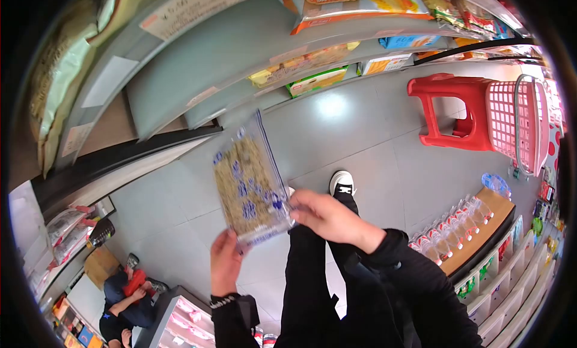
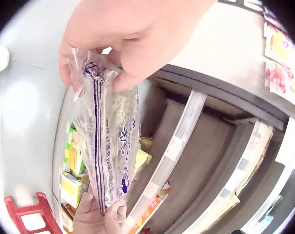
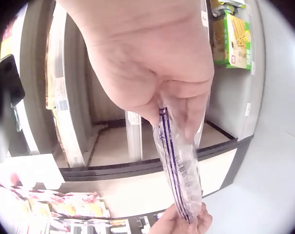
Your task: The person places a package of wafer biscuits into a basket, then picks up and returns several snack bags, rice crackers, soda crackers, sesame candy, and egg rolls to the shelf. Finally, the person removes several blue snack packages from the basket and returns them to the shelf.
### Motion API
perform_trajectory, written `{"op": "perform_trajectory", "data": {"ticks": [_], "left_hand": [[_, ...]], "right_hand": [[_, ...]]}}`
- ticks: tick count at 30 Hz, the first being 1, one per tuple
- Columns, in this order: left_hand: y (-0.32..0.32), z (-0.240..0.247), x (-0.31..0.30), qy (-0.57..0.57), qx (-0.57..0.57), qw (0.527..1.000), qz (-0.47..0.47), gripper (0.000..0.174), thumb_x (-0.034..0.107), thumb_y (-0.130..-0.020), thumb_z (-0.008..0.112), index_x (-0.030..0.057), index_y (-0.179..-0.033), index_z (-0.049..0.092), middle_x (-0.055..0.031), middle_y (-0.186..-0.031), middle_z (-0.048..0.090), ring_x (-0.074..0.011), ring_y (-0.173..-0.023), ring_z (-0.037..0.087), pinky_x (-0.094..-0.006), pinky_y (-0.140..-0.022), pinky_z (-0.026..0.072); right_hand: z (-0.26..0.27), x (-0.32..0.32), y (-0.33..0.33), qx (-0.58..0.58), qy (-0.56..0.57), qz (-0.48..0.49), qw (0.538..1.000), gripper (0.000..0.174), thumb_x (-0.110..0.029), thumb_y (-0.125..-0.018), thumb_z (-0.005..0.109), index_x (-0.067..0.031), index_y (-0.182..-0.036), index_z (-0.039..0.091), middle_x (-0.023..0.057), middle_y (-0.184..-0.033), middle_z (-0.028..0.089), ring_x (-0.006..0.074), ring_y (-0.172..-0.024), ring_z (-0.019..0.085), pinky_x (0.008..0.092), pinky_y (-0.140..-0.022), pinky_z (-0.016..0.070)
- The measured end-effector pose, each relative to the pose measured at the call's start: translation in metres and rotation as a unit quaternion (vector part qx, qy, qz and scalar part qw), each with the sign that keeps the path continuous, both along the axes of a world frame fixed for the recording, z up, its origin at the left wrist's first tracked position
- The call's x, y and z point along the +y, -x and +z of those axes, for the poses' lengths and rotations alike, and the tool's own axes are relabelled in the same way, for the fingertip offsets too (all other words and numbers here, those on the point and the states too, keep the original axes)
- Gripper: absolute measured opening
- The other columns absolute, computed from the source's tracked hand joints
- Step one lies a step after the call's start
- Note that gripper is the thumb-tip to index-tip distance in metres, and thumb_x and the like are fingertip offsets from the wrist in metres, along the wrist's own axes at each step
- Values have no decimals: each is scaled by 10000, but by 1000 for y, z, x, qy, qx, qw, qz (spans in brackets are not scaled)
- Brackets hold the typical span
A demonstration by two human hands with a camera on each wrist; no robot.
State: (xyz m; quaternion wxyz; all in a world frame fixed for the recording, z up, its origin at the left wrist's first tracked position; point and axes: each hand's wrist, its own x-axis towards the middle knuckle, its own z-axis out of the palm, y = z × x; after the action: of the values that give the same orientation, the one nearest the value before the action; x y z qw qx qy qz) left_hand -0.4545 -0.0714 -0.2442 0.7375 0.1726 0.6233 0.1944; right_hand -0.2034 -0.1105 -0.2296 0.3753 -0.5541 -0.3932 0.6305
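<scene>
A clear plastic bag (image 1: 249,182) with blue lettering and crumbly greenish-brown contents is held up between both hands, over the floor in front of the shelves. My left hand (image 1: 226,261) pinches its lower left corner between thumb and fingers. At the lower right corner, my right hand (image 1: 333,218) grips the bag's edge. In the left wrist view the bag (image 2: 101,151) is seen edge-on, its dark blue stripes running along the side. The right wrist view shows the same striped edge of the bag (image 3: 179,170) leading down from the right hand to the left.
Shelves with packaged snacks (image 1: 354,5) curve along the front and left. A red plastic stool (image 1: 448,86) stands at the right beside a pink basket (image 1: 520,119). Several bottles (image 1: 451,230) line a wooden ledge at lower right. A person (image 1: 129,300) sits at lower left.
</scene>
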Motion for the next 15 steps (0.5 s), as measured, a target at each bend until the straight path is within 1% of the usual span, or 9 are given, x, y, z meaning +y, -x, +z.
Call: {"op": "perform_trajectory", "data": {"ticks": [3,5,6,7,9,10,12,13,15], "left_hand": [[11,14,-34,32,-19,999,23,272,184,-808,535,9,-1008,477,-101,-958,563,-206,-842,570,-332,-670,499],[13,27,-50,49,-69,996,35,234,125,-809,524,-5,-997,470,-112,-998,550,-218,-911,547,-375,-777,458],[12,32,-56,67,-88,993,38,228,106,-804,525,-4,-994,467,-118,-1012,542,-225,-929,536,-390,-805,437],[11,36,-62,68,-105,991,38,235,103,-800,529,-12,-993,461,-119,-1015,540,-228,-936,531,-395,-821,426],[7,43,-68,60,-137,989,4,288,102,-799,531,-26,-1037,432,-124,-1047,522,-233,-974,509,-399,-841,410],[1,46,-68,54,-139,989,-1,288,102,-799,531,-26,-1037,432,-124,-1047,522,-233,-974,509,-399,-841,410],[-13,55,-69,44,-137,989,-29,416,106,-799,532,-45,-1144,356,-128,-1092,494,-236,-1009,486,-393,-863,392],[-22,59,-67,42,-141,988,-39,416,106,-799,532,-45,-1144,356,-128,-1092,494,-236,-1009,486,-393,-863,392],[-42,65,-65,19,-150,987,-61,522,102,-799,531,-35,-1228,268,-125,-1138,460,-235,-1040,462,-380,-882,375]], "right_hand": [[16,-24,1,11,32,32,999,116,-89,-830,485,0,-901,460,60,-696,490,108,-656,458,252,-606,391],[27,-42,-2,26,32,28,999,115,-95,-834,483,-2,-898,464,55,-700,492,106,-657,458,251,-601,387],[35,-48,-5,46,50,29,997,110,-93,-834,484,-4,-895,467,48,-703,494,103,-654,457,246,-602,387],[42,-56,-6,58,45,6,997,102,-86,-830,488,-5,-888,467,43,-709,495,94,-657,460,246,-596,385],[56,-68,-13,57,73,5,996,104,-93,-825,480,-11,-878,444,112,-696,512,198,-636,501,286,-593,395],[63,-72,-19,54,67,1,996,104,-93,-825,480,-11,-878,444,112,-696,512,198,-636,501,286,-593,395],[77,-83,-29,34,76,-4,997,114,-95,-829,477,-11,-895,439,107,-697,512,183,-628,494,279,-586,391],[83,-87,-36,31,73,-14,997,114,-95,-829,477,-11,-895,439,107,-697,512,183,-628,494,279,-586,391],[92,-97,-50,23,98,-17,995,125,-100,-832,477,-10,-908,437,103,-703,518,175,-627,493,273,-587,390]]}}
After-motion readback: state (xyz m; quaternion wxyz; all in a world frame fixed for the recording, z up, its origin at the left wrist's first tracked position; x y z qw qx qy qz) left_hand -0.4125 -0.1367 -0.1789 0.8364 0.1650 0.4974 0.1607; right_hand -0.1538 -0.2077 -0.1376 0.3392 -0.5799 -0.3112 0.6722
